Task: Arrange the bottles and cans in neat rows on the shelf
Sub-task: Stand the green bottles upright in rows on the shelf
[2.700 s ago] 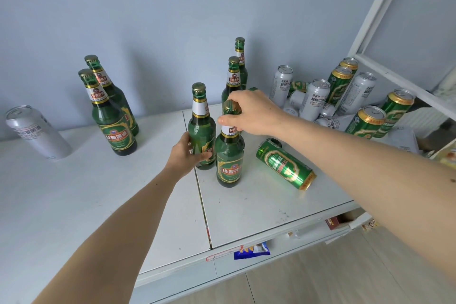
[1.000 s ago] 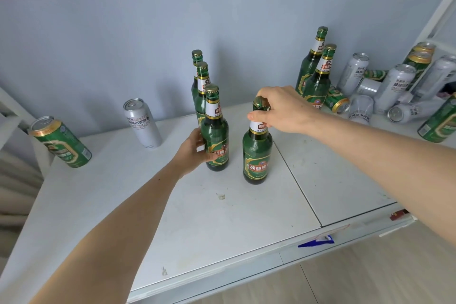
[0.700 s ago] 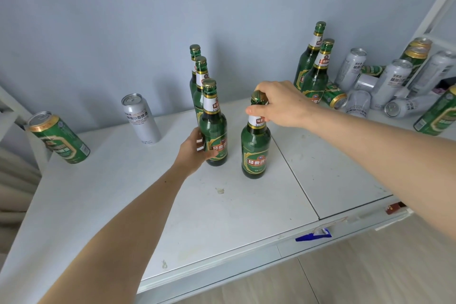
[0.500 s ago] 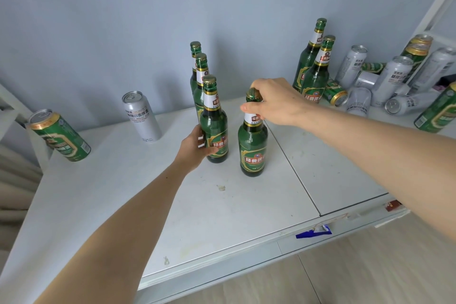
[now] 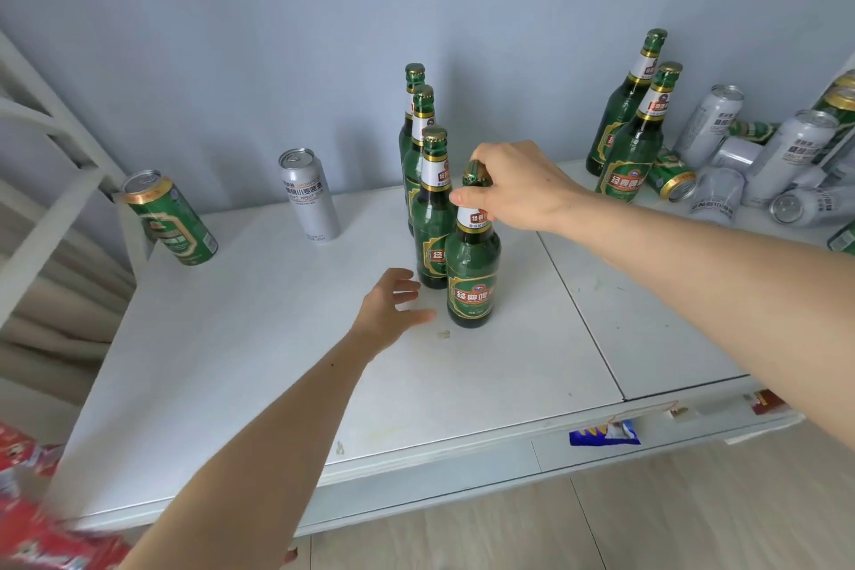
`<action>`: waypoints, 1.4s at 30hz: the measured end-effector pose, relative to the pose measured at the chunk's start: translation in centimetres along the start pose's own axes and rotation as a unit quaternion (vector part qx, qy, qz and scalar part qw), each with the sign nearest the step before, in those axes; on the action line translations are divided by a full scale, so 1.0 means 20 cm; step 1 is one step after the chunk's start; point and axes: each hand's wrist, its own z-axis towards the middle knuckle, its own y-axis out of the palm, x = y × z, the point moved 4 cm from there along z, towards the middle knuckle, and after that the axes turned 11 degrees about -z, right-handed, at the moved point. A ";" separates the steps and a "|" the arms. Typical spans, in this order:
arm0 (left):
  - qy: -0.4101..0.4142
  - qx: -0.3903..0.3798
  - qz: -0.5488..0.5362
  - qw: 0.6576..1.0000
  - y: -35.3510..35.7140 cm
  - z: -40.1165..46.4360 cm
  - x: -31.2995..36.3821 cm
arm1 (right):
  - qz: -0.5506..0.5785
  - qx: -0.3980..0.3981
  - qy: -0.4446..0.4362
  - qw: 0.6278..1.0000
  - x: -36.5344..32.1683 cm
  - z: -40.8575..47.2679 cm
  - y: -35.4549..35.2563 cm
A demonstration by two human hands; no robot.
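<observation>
Several green beer bottles stand in a single file on the white shelf (image 5: pixel 277 361), running back toward the wall. My right hand (image 5: pixel 518 187) grips the neck of the front bottle (image 5: pixel 473 266), which stands upright at the near end of the file. Directly behind it is the second bottle (image 5: pixel 432 218), then two more bottles (image 5: pixel 418 139). My left hand (image 5: pixel 393 305) hovers open just left of the front bottle's base, touching nothing.
A silver can (image 5: pixel 309 194) and a green can (image 5: pixel 170 218) stand at the left. Two more green bottles (image 5: pixel 636 139) stand at the back right beside a pile of silver and green cans (image 5: pixel 758 167). A white frame (image 5: pixel 51 143) rises at the left.
My left hand has let go of the second bottle and opened. My right hand has slid the front bottle left into line in front of it.
</observation>
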 end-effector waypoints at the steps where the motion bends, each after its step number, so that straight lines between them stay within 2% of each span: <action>1: 0.002 -0.007 0.000 1.000 0.01 -0.02 0.00 | 0.001 0.000 -0.001 1.000 -0.01 0.00 0.00; 12: 0.050 0.064 0.016 0.997 0.13 -0.11 0.06 | 0.024 0.004 -0.043 0.999 -0.09 0.00 0.03; 21: 0.047 0.054 0.047 0.996 0.14 -0.11 0.08 | 0.001 -0.005 -0.036 0.999 -0.07 -0.02 0.01; 30: 0.028 0.044 0.121 0.991 0.14 -0.12 0.09 | -0.009 -0.021 -0.027 0.999 -0.04 -0.03 0.00; 35: 0.003 0.064 0.182 0.981 0.14 -0.17 0.08 | -0.014 -0.026 -0.025 0.999 0.03 -0.08 -0.07; 42: -0.056 0.116 0.273 0.953 0.24 -0.31 0.07 | -0.054 -0.058 -0.005 0.997 0.34 -0.23 -0.09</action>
